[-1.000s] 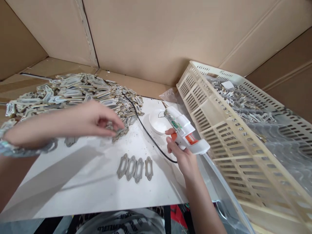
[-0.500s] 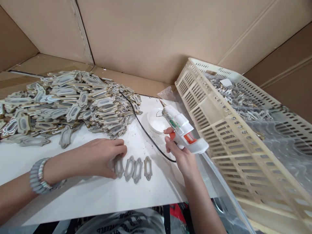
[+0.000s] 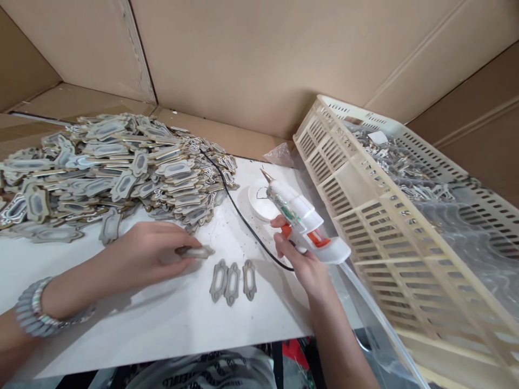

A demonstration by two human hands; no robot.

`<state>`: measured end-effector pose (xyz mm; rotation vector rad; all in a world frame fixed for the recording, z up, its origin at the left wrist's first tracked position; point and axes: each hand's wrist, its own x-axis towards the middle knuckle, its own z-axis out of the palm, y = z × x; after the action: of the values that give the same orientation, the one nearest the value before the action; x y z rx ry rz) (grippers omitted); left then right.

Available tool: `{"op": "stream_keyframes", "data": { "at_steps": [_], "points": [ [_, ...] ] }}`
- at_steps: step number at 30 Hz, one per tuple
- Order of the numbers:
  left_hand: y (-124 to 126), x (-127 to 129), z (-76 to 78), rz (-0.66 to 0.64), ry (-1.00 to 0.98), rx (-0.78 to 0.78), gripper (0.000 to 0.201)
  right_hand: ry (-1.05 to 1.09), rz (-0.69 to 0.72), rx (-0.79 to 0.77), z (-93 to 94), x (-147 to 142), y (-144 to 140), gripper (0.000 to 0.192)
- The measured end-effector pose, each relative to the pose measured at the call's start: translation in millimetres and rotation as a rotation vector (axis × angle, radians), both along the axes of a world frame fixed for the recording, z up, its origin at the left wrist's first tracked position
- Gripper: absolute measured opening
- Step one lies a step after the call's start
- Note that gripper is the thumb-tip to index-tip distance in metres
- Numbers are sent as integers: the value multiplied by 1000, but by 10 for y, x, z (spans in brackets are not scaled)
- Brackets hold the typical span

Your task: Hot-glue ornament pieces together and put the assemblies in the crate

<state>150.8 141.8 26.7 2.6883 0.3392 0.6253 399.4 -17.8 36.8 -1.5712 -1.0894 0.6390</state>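
Between the thumb and fingers of my left hand [image 3: 156, 251] is a grey metal label-holder plate [image 3: 197, 252], tilted and held just above the white tabletop [image 3: 162, 329]. My right hand [image 3: 302, 259] is wrapped round the handle of a white hot glue gun [image 3: 295, 208] with an orange trigger; its nozzle points up and to the left. Three more frame-shaped plates [image 3: 232, 283] lie in a row on the table between my hands. A large heap of the same plates [image 3: 121, 167] covers the back left, beyond my left hand.
A small white dish [image 3: 259, 204] sits behind the glue gun's nozzle. The black cord [image 3: 247, 224] runs across the table. On the right, a cream plastic crate [image 3: 344, 183] holds layers of metal parts. Cardboard walls [image 3: 227, 59] enclose the back.
My left hand has picked up the leftmost plate of the row and drawn it left, turning it sideways. My right hand keeps the glue gun nearly in the same place.
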Motion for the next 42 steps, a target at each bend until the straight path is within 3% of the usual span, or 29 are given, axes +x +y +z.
{"op": "stream_keyframes", "data": {
  "at_steps": [2,5,9,14,21,33,42],
  "points": [
    [10,4,65,-5,-143,74,14,-61,61,11,11,-15,6,17],
    [7,-15,139,93,-281,243,13,-165,157,52,0,-41,5,8],
    [-21,-69,149,186,-288,390,12,-193,309,94,-48,-71,-12,3],
    [-33,-101,144,210,-306,455,11,-222,420,80,-54,-109,-24,9],
    [-63,-60,212,205,-297,575,6,-306,435,48,-10,-154,-5,7],
    [-87,-97,200,241,-325,577,13,-347,425,32,-45,-147,20,10],
    [-106,-87,221,188,-322,649,14,-349,427,24,-71,-145,16,11]
  ]
}}
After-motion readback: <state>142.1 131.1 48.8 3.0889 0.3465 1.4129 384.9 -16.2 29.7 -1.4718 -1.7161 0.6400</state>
